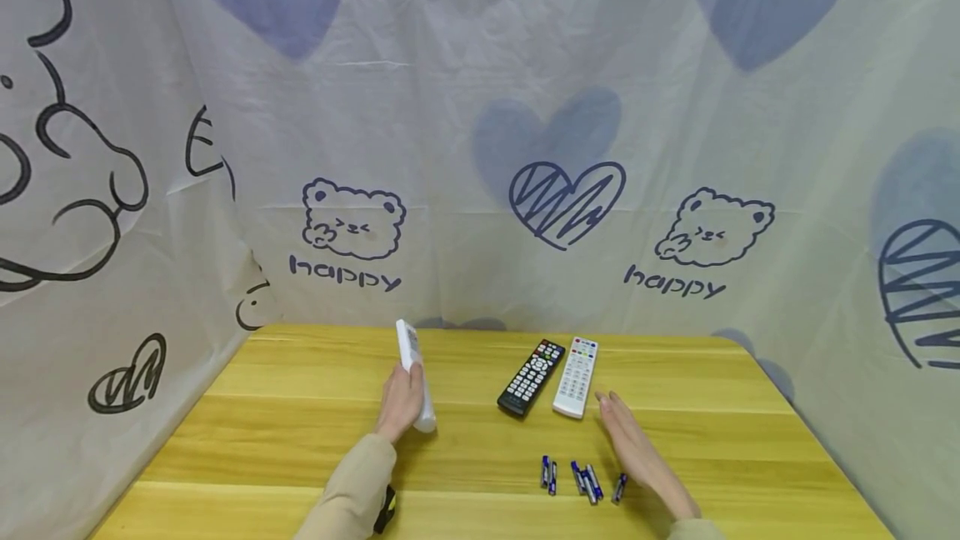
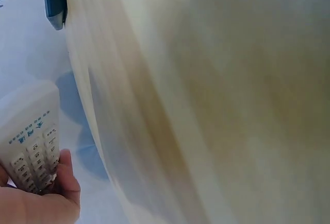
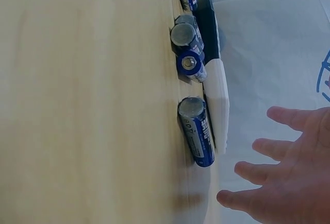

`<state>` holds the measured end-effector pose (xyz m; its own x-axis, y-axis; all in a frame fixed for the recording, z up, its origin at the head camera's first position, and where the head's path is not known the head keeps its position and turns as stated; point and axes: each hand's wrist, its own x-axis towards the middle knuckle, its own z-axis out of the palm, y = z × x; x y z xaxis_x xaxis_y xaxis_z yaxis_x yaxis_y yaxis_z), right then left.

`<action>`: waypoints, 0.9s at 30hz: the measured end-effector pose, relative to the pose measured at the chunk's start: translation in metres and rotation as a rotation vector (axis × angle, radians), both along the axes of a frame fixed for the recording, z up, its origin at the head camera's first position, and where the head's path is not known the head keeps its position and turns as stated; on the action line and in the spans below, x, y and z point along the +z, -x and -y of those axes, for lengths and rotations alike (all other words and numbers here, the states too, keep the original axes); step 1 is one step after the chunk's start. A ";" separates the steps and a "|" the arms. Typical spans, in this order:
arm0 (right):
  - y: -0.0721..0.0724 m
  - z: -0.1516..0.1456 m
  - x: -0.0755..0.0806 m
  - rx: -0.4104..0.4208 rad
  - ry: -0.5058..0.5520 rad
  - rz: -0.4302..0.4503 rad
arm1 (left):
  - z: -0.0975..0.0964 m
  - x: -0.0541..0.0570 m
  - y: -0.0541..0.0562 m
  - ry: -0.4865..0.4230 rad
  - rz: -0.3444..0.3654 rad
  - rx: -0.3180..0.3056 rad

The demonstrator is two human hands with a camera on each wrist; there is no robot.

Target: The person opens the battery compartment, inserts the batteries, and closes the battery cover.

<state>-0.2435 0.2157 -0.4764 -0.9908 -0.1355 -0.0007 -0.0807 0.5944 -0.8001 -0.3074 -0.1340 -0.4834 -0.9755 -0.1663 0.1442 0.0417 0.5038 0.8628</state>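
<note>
My left hand (image 1: 401, 403) grips a white remote control (image 1: 409, 347) on the left part of the table, tilted up on its edge. In the left wrist view the thumb lies across the buttons of that remote (image 2: 32, 126). My right hand (image 1: 636, 447) has its fingers extended and holds nothing; the right wrist view shows them spread. Just left of its fingertips lies a second white remote (image 1: 576, 378), with a black remote (image 1: 531, 378) beside it. Nearer me are several blue batteries (image 1: 591, 483), among them a single one (image 3: 196, 131) closest to the right hand.
A wooden table (image 1: 262, 407) carries everything, its far edge meeting a white cloth (image 1: 450, 190) printed with hearts and bears. Close to the left sleeve lies a partly hidden black and yellow object (image 1: 386, 510).
</note>
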 end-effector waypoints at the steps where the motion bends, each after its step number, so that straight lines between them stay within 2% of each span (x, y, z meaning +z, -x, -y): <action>1: 0.000 0.000 0.000 0.000 -0.003 0.001 | 0.000 0.001 -0.001 -0.009 0.000 0.004; 9: 0.000 0.000 0.001 0.000 -0.013 0.007 | 0.006 0.006 -0.011 -0.073 -0.011 0.017; 14: 0.000 -0.001 0.002 0.001 -0.017 0.015 | 0.011 0.009 -0.018 -0.138 0.014 -0.030; 21: 0.001 -0.002 -0.001 0.011 -0.025 0.010 | 0.015 0.013 -0.024 -0.186 0.054 -0.063; 27: 0.000 -0.002 -0.001 0.023 -0.016 -0.005 | 0.016 0.019 -0.034 -0.292 0.095 -0.124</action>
